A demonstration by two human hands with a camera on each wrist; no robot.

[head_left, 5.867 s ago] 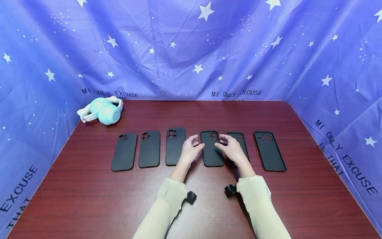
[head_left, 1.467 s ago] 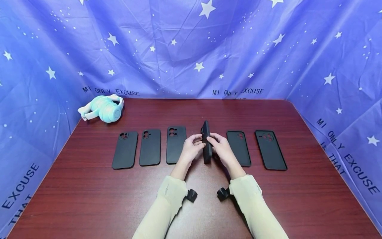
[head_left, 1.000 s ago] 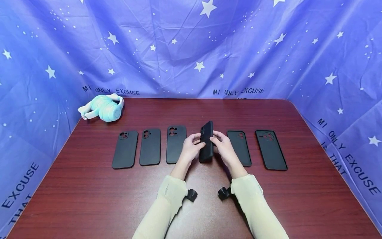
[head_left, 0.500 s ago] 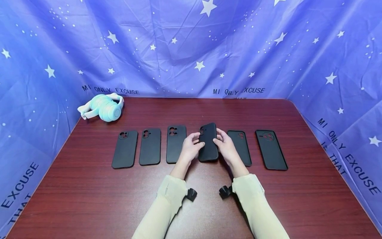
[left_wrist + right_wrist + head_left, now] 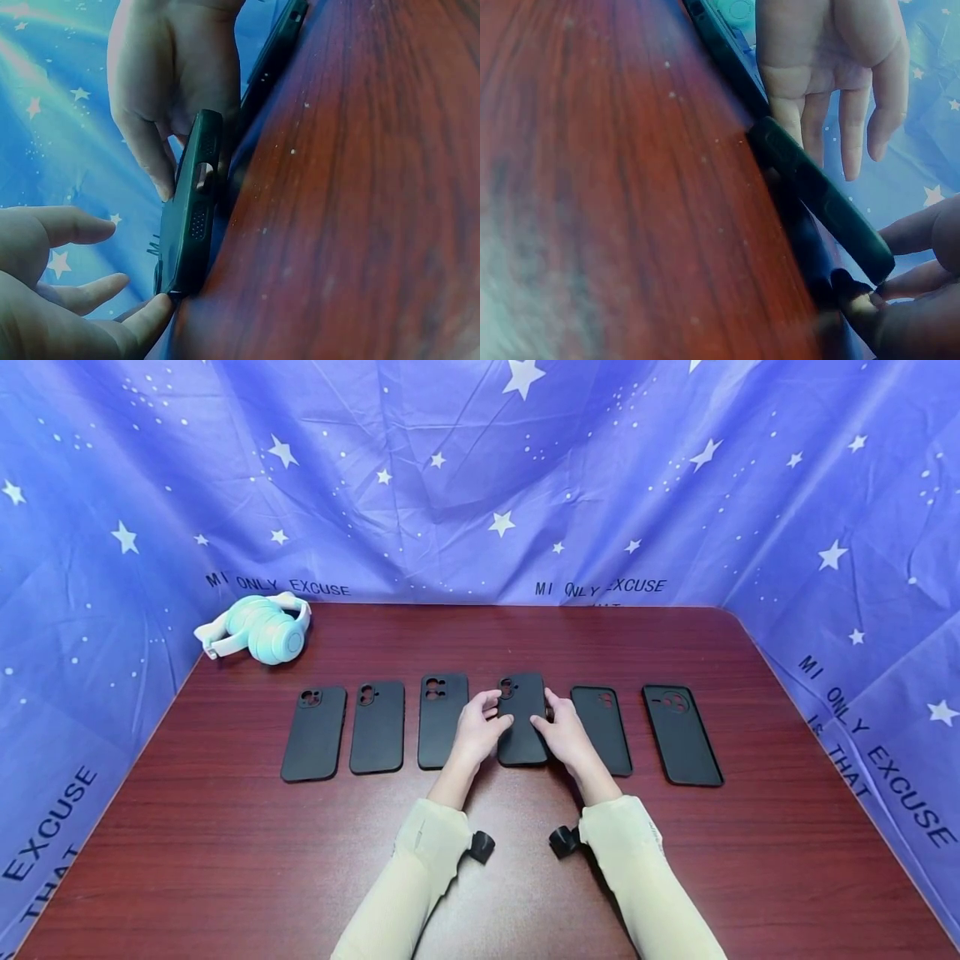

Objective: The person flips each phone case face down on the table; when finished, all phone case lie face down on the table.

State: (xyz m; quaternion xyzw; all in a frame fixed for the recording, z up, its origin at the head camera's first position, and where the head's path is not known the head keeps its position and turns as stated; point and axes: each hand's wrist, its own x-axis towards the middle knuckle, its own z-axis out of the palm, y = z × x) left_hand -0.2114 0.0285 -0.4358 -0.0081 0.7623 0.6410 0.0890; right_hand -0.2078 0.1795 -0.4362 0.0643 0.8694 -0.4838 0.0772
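A black phone case (image 5: 522, 739), back side up with its camera cut-out at the far left corner, is between the two hands. My right hand (image 5: 567, 737) pinches its right edge, thumb over the back and fingers underneath. In the right wrist view the case (image 5: 821, 199) tilts, its right edge raised off the table. My left hand (image 5: 477, 731) is at the left edge with fingers fairly straight; in the left wrist view a fingertip (image 5: 159, 306) of it touches the case's edge. Three phone cases lie back up to the left, including the nearest case (image 5: 442, 735).
To the right lie two cases with their hollow sides up, a nearer case (image 5: 606, 739) and a farther case (image 5: 684, 743). Folded mint-and-white headphones (image 5: 262, 631) rest at the back left of the dark red table (image 5: 480, 635). A starry blue curtain (image 5: 420, 527) stands behind.
The middle case lay hollow side up, was stood on edge between both hands, then turned over and lowered to the left, back side up. The other cases stayed put.
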